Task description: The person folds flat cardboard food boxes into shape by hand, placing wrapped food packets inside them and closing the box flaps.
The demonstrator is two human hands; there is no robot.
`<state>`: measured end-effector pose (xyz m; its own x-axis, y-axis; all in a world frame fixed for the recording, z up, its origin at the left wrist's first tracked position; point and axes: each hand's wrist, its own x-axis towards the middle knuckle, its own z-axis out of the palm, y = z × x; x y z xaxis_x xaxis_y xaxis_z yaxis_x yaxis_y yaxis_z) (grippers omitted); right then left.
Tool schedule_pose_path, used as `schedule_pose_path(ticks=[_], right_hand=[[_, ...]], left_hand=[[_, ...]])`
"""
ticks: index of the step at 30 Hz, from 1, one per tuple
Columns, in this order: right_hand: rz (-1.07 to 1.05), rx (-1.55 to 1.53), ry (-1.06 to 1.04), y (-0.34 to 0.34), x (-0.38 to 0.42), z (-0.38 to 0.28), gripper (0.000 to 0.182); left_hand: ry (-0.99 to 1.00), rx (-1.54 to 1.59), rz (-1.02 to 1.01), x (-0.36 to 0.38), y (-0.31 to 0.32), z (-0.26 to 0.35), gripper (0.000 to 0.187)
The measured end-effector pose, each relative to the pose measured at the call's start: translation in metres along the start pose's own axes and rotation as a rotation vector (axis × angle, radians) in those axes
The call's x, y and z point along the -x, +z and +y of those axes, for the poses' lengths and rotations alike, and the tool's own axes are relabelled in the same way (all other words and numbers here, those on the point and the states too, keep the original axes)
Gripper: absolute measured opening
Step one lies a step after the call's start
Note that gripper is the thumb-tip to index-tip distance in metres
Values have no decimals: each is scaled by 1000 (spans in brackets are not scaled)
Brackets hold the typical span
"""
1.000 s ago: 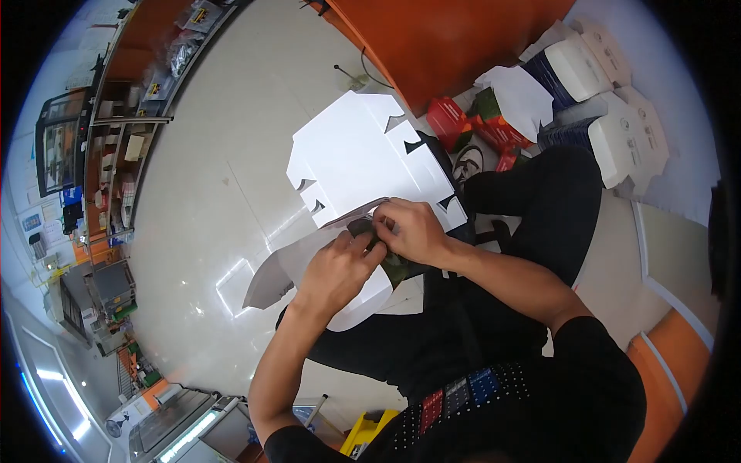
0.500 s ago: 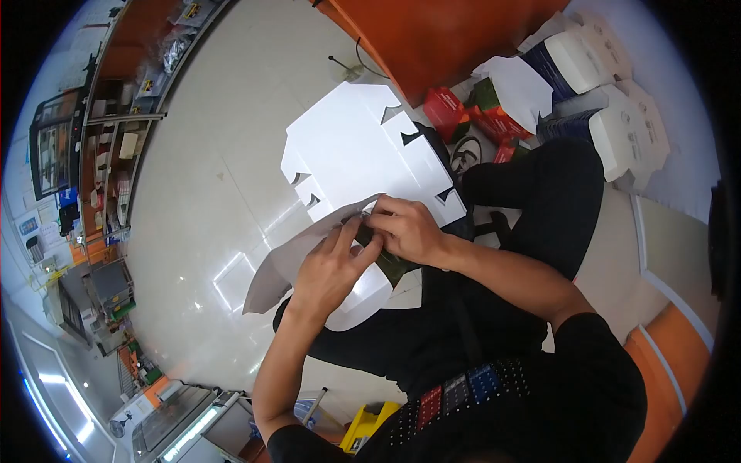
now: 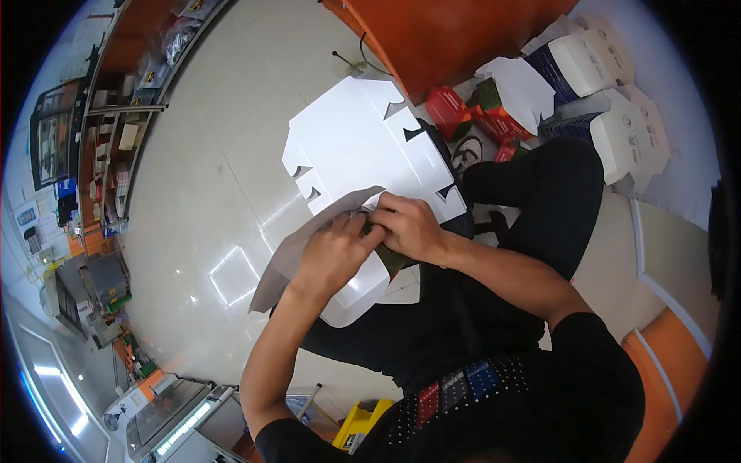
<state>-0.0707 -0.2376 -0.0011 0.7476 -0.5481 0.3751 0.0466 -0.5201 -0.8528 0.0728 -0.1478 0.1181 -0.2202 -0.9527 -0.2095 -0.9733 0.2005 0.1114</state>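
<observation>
A white cardboard box blank [image 3: 351, 139] with notched edges lies across my lap, its printed side mostly turned away. The near part is folded up into a shaded flap [image 3: 297, 243], and a rounded white flap [image 3: 359, 297] hangs toward me. At the fold, my left hand [image 3: 340, 248] has its fingers bent and closed on the cardboard. My right hand [image 3: 409, 228] pinches the same place from the other side, almost touching the left fingertips. A bit of dark green print shows below the hands. The exact spot between the fingertips is hidden.
Red and green printed boxes [image 3: 448, 112] stand on the floor beyond my right knee. Stacks of white and dark blue cartons [image 3: 575, 65] are behind them, near an orange panel [image 3: 455, 35]. Shelves [image 3: 116, 131] line the left side. A yellow bin [image 3: 363, 423] is near my left elbow.
My left hand has shifted slightly toward the right hand, its fingers more curled at the fold. The raised flap stands a little steeper, and the rounded flap has swung slightly.
</observation>
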Motion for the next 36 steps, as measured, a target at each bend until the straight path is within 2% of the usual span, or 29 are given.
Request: schedule_pose_path(ticks=[3, 5, 9, 12, 15, 18, 21, 24, 26, 28, 31, 36], right_hand=[[-40, -29, 5, 0, 2, 0, 19], [-70, -51, 17, 2, 11, -1, 17], [9, -52, 3, 4, 10, -8, 20], [-9, -44, 26, 1, 10, -7, 20], [-7, -85, 30, 6, 11, -3, 21], [-24, -129, 32, 3, 10, -2, 21], [-47, -157, 53, 5, 13, -3, 19], [-69, -186, 63, 3, 14, -2, 17], [-64, -234, 42, 0, 15, -3, 17], [-198, -215, 37, -8, 14, -1, 14], [-482, -139, -52, -39, 3, -3, 15], [-713, -112, -114, -59, -2, -1, 14]], left_hand=[[11, -4, -64, 4, -7, 10, 17], [13, -58, -37, 11, -2, 20, 17], [5, -58, 31, 16, 3, 23, 22], [-95, 51, -146, 14, -1, 25, 29], [-99, 79, -133, 10, 1, 19, 31], [-36, 69, -9, 12, 4, 16, 26], [-115, 92, -70, 15, -5, 28, 27], [-166, 192, 63, 32, 4, 48, 32], [-226, 351, 41, 43, 0, 69, 39], [-298, 467, 54, 42, -10, 96, 41], [-302, 295, 119, 50, 12, 102, 43], [-322, 267, 175, 56, 29, 106, 42]])
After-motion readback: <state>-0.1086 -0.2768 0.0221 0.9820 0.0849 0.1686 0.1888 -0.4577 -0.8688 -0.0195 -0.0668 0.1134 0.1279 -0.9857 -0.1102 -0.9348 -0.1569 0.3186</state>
